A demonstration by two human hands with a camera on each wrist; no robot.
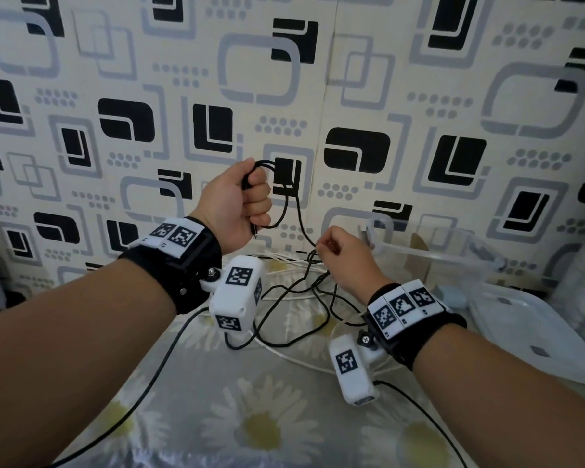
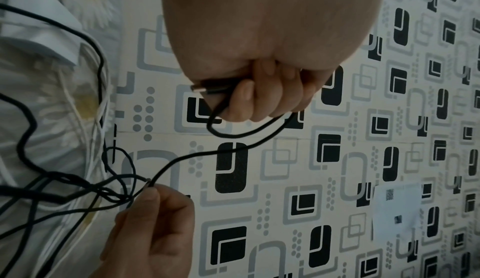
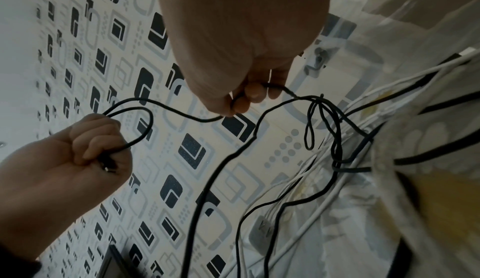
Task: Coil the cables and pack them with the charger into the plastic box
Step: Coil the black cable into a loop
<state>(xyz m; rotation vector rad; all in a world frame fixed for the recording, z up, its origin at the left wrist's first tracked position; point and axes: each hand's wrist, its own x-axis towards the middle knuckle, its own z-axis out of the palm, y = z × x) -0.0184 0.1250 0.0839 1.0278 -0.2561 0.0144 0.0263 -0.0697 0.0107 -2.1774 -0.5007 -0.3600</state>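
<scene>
- The bedsheet (image 1: pixel 250 417), printed with daisies, filled the near foreground and served as the reference surface for all items.
- The right hand (image 1: pixel 343 261) was held just above the far part of the bedsheet, its thumb and fingertips (image 3: pixel 249 95) pinching the black cable (image 1: pixel 298 214) at a point along its length.
- Below the right hand, the loose remainder of the black cable lay in irregular tangled loops on the bedsheet, crossing over the white cable (image 1: pixel 294 358).
- The white cable lay on the bedsheet in several long strands, running under the black loops towards the far edge.
- The charger (image 3: pixel 262 233), a white block, lay on the bedsheet among the white strands; it was seen in the right wrist view only.
- The left hand (image 1: pixel 237 201) was raised higher above the bedsheet than the right hand, clenched in a fist round a few loops of the black cable; a connector end (image 2: pixel 200 89) protruded from the fist.
- A taut span of black cable ran from the fist down to the right hand's pinch.
- The plastic box (image 1: pixel 453 244), clear and uncovered, stood at the far right of the bedsheet, against the patterned wall (image 1: pixel 183 79).
- The lid (image 1: pixel 537 332) lay flat on the right side of the bedsheet, just in front of the plastic box.
</scene>
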